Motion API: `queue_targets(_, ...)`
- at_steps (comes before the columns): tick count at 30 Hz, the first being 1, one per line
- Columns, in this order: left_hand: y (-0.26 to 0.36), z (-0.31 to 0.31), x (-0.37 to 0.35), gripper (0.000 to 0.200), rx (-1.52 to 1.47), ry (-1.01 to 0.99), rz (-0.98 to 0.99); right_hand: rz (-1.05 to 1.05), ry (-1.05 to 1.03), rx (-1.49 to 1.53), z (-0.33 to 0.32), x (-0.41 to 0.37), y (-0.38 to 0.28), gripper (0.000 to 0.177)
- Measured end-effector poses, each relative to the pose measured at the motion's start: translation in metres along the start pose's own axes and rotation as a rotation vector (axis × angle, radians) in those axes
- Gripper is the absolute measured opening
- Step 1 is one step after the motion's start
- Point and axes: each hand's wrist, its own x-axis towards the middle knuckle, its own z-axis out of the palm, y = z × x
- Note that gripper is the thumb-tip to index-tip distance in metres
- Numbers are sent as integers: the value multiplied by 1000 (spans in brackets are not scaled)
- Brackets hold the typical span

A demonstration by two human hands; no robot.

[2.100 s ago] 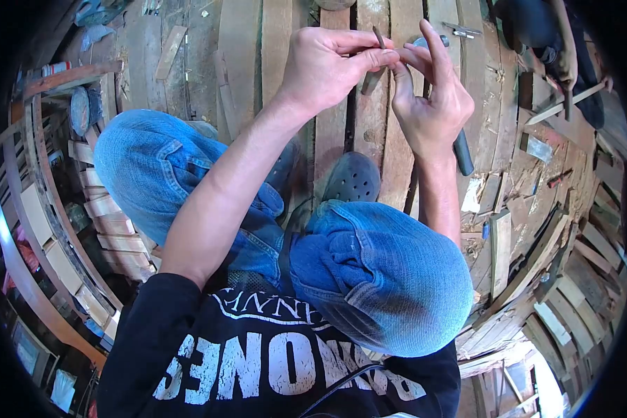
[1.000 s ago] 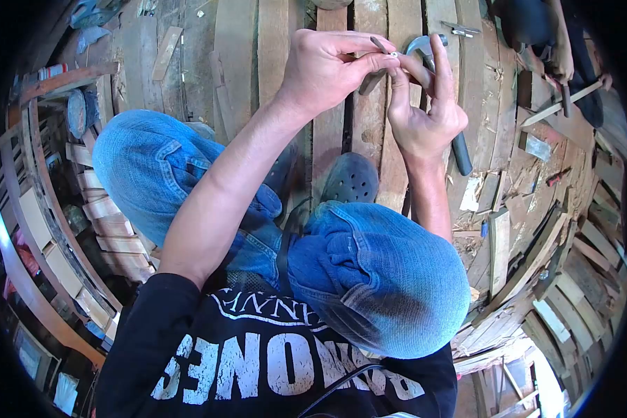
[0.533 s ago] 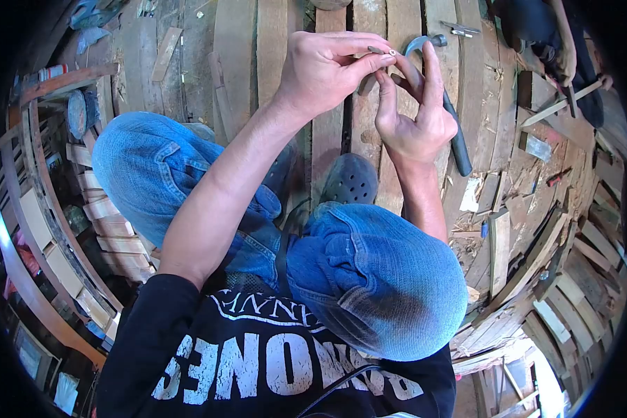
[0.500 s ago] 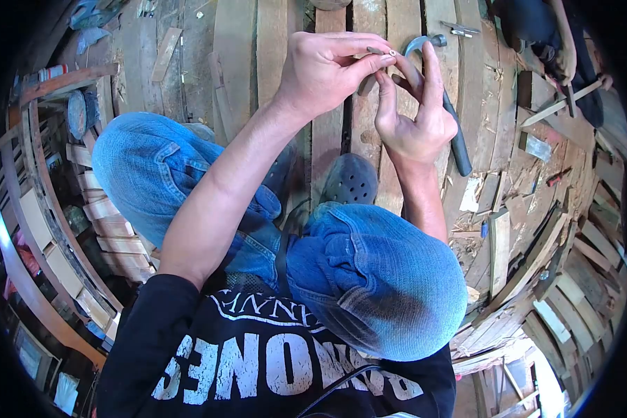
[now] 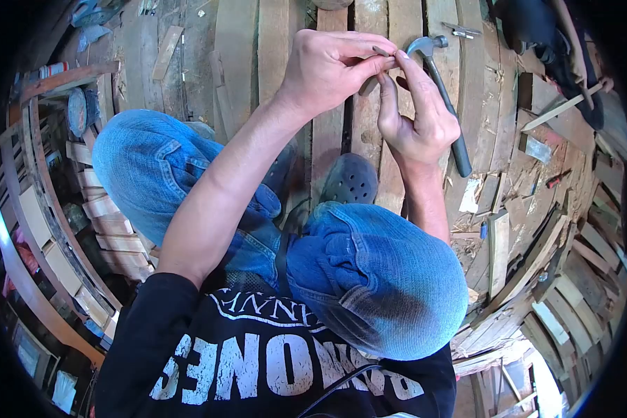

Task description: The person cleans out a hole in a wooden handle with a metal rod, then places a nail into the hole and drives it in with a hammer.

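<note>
My left hand [image 5: 324,70] is raised in front of me, its thumb and index finger pinching a thin brown sliver, perhaps wood [image 5: 380,51]. My right hand [image 5: 419,118] meets it from the right, the index fingertip touching the left fingertips. Its thumb stands apart from that index finger. A small dark end [image 5: 402,82] shows between the right thumb and fingers; what it belongs to is hidden. Just past the right hand, a claw hammer [image 5: 460,155] lies on the planks, its steel head pointing away from me and part of the handle close behind my fingers.
Wooden floor planks [image 5: 327,132] run away from me under my shoes [image 5: 350,180]. Pliers-like metal tools [image 5: 461,30] lie beyond the hammer. Wood offcuts [image 5: 499,254] and shavings lie at right. Another person [image 5: 578,63] is at upper right, near a wood strip. Stacked blocks [image 5: 115,224] stand left.
The right index finger has straightened up to the left fingertips, where a small pale end showed before. The right hand has shifted slightly. The other person's arm has moved a little.
</note>
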Motion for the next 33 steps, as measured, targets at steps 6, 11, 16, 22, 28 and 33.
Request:
queue_targets(6,0,-1,0,18,0,-8,-36,-24,-2,-5,1,-4,1,44)
queue_targets(11,-2,1,0,16,-57,2,-112,-44,8,41,0,-1,4,44)
queue_targets(16,4,-3,1,13,97,-14,-38,276,16,2,-22,-18,38,43)
queue_targets(22,2,-2,-1,13,91,-13,8,547,-467,-643,-30,-74,123,54)
queue_targets(28,-1,-2,-1,12,35,-27,-77,521,-520,-690,-24,-96,159,35)
queue_targets(33,-1,-1,-1,13,19,-37,-97,447,-527,-618,-53,-78,137,32)
